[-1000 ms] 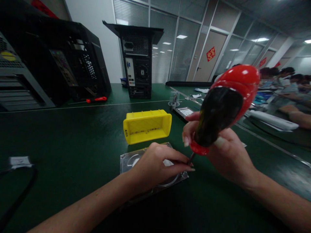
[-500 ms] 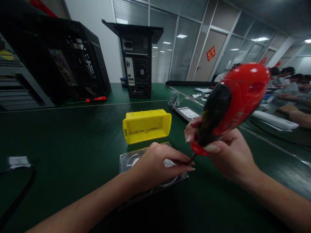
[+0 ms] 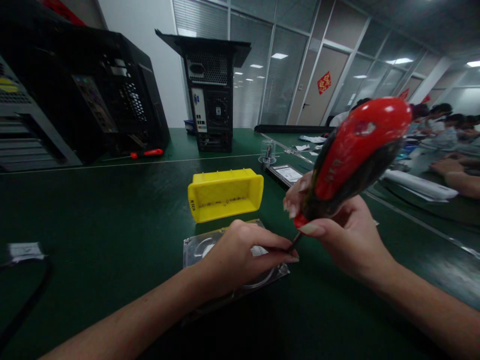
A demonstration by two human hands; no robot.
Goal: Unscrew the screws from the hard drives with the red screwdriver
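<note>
My right hand [image 3: 348, 235] is closed round the lower handle of a red and black screwdriver [image 3: 360, 145], which leans up and to the right. Its thin shaft slants down to my left hand [image 3: 243, 255], whose thumb and fingertips pinch it near the tip. The tip itself is hidden between those fingers, so whether a screw sits there cannot be seen. Under my left hand lies a silvery hard drive [image 3: 193, 252], partly covered by the hand and wrist. The pinching fingertips are over its right edge.
A yellow bin [image 3: 227, 217] with small dark pieces stands just behind the drive. Another hard drive [image 3: 287, 175] and a clear container [image 3: 267, 152] are beyond it. Computer cases [image 3: 210, 100] and a second red screwdriver [image 3: 148, 153] stand farther back. People sit at right.
The screwdriver handle has turned in my right hand, so more red and less black now faces me. My left hand keeps its pinch almost unmoved.
</note>
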